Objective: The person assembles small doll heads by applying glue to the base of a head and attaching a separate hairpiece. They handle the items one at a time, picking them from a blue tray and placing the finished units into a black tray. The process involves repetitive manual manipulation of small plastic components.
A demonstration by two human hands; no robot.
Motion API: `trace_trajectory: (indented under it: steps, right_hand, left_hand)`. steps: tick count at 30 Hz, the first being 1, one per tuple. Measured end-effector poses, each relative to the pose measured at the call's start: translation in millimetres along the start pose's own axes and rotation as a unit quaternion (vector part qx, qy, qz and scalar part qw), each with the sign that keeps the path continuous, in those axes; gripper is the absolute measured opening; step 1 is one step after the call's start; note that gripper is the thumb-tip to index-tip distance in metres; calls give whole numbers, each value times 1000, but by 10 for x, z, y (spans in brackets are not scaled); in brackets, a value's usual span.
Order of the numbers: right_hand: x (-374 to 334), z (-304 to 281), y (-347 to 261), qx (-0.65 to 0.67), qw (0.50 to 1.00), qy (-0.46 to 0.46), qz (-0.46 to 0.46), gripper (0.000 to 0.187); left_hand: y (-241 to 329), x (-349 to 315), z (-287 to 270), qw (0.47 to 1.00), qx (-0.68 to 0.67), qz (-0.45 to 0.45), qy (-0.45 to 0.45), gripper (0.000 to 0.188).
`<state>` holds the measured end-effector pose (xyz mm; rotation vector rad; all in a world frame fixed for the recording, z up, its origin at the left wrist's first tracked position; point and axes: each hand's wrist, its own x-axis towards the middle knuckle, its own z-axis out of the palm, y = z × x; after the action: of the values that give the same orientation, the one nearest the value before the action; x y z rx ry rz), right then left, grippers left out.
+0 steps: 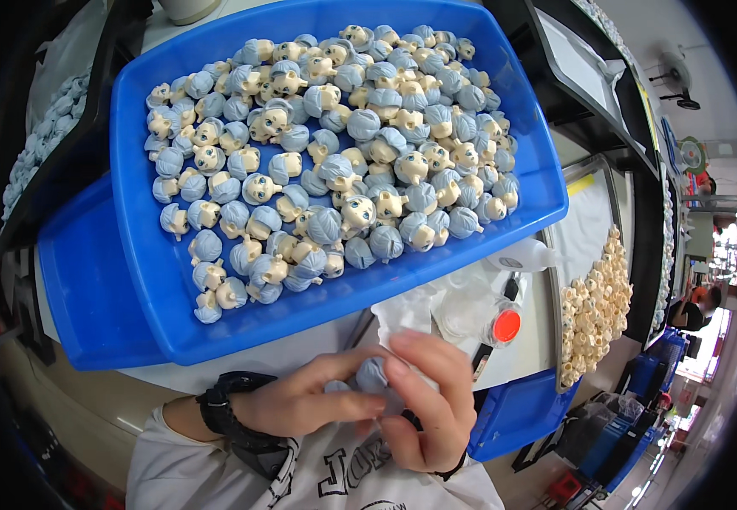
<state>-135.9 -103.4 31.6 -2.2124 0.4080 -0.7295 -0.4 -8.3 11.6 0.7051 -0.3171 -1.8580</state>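
Observation:
Close to my body, my left hand and my right hand meet around a small light-blue doll hair piece. The fingers of both are closed on it and cover much of it. A second bit of light blue shows at my left fingers; whether it belongs to the same piece I cannot tell. Beyond my hands, a big blue tray holds many doll heads with painted eyes and light-blue hair, such as this head, lying at all angles.
To the right are a jar with a red-orange top, a white bottle and a pile of cream doll face parts on a tray. Light-blue pieces fill a bin at left. Another blue tray sits beneath the big one.

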Motion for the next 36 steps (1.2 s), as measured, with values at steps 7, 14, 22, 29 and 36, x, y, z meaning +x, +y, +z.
trace_trajectory:
  steps: [7, 14, 22, 29, 36]
  right_hand:
    - [-6, -24, 66, 191, 980, -63, 8, 33]
    - [-63, -14, -32, 161, 985, 60, 3, 31]
    - [-85, 27, -31, 123, 978, 140, -95, 24]
    - [-84, 10, -47, 45, 979, 175, -95, 25]
    - [-150, -88, -59, 22, 987, 142, -75, 27]
  left_hand:
    - [-44, -28, -104, 994, 0, -6, -108, 21]
    - [-106, -55, -94, 977, -160, -34, -138, 42]
    - [-106, -66, -196, 992, -74, -7, -103, 30]
    - [-55, -67, -70, 997, 23, 62, -47, 43]
    - [-67, -32, -158, 985, 101, 64, -122, 45]
